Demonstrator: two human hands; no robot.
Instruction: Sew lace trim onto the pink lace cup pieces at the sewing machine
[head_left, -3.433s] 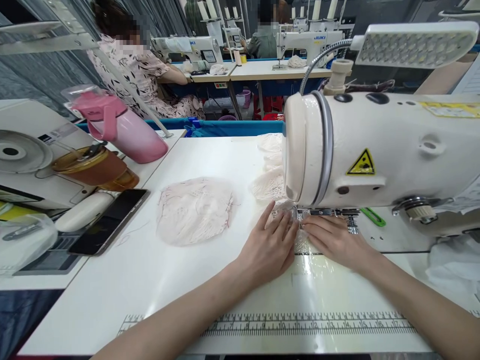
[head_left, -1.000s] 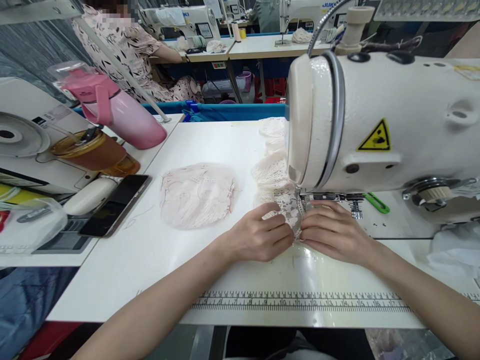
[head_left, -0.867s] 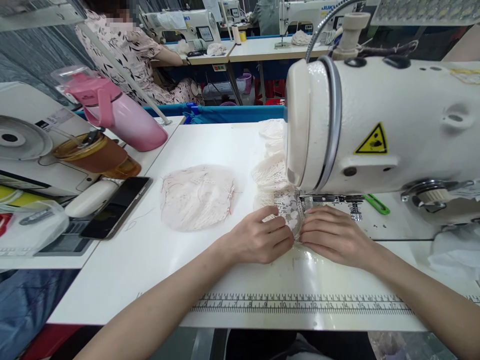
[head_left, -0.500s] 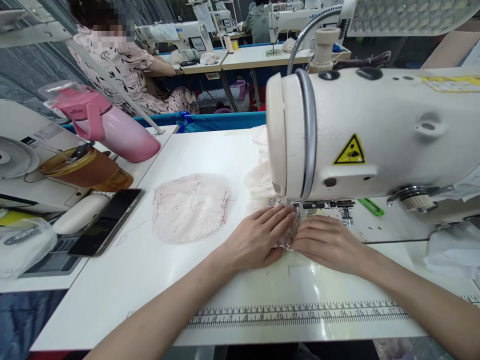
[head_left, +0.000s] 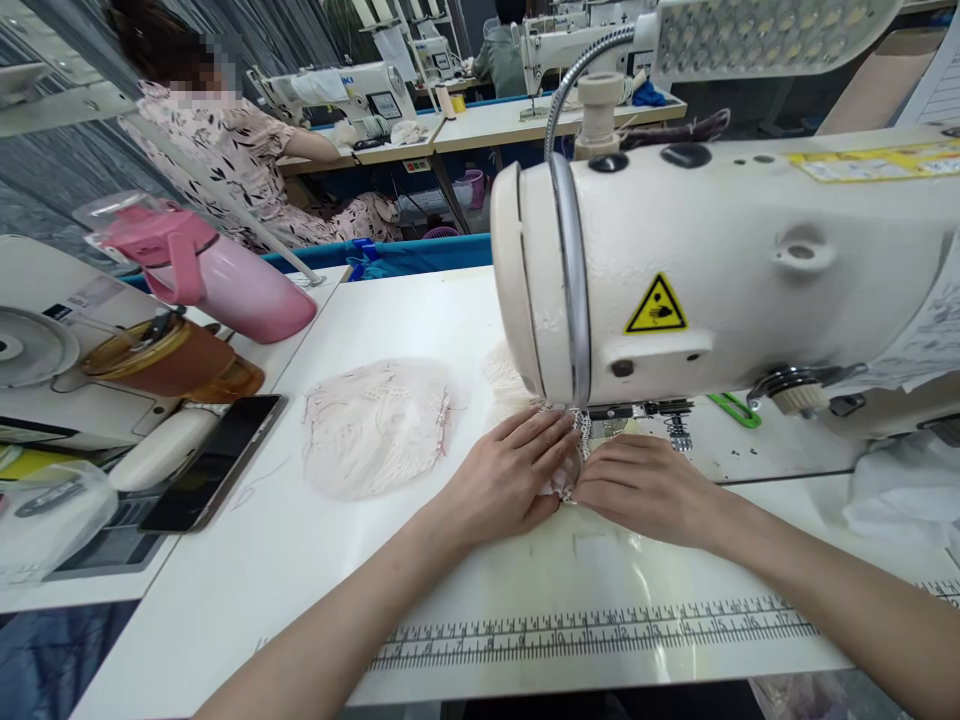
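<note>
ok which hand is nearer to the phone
Left. The left hand is on the lace, right of the phone, with a pale piece of cloth between; the right hand is farther right, past the left hand.

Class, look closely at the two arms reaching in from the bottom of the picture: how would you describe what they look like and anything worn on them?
The left hand and right hand are bare, with no gloves or rings showing. The left forearm and right forearm show no sleeve, watch or bracelet. The nails are too small to judge.
</note>
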